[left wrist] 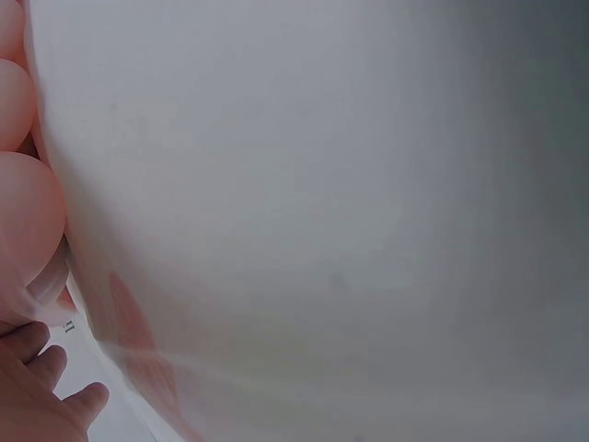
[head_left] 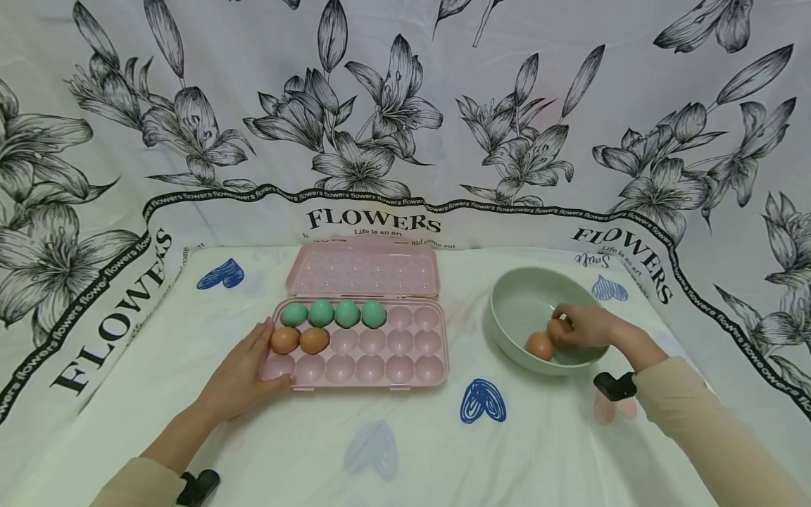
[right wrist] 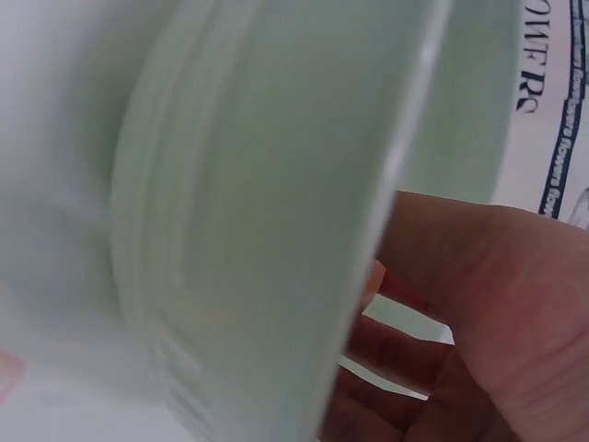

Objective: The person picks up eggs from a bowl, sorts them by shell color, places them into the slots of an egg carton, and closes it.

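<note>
The pink egg carton [head_left: 386, 365] lies with its lid [head_left: 364, 271] folded back. Four green eggs [head_left: 321, 313] fill the left of its back row; two brown eggs [head_left: 314, 341] sit at the left of the middle row. My left hand [head_left: 237, 373] rests against the carton's left side, fingers and thumb spread; the left wrist view shows its fingertips [left wrist: 53, 364] beside the carton. Inside the green bowl [head_left: 516, 310], my right hand [head_left: 586, 326] has its fingers curled round a brown egg [head_left: 559, 331], and another brown egg [head_left: 540, 346] lies beside it. The bowl's wall [right wrist: 267, 203] hides most fingers in the right wrist view.
A white cloth with blue hearts [head_left: 483, 401] covers the surface under the carton and bowl. Behind them hangs a white curtain [head_left: 443, 169] printed with black flowers and lettering. The bowl stands to the right of the carton, apart from it.
</note>
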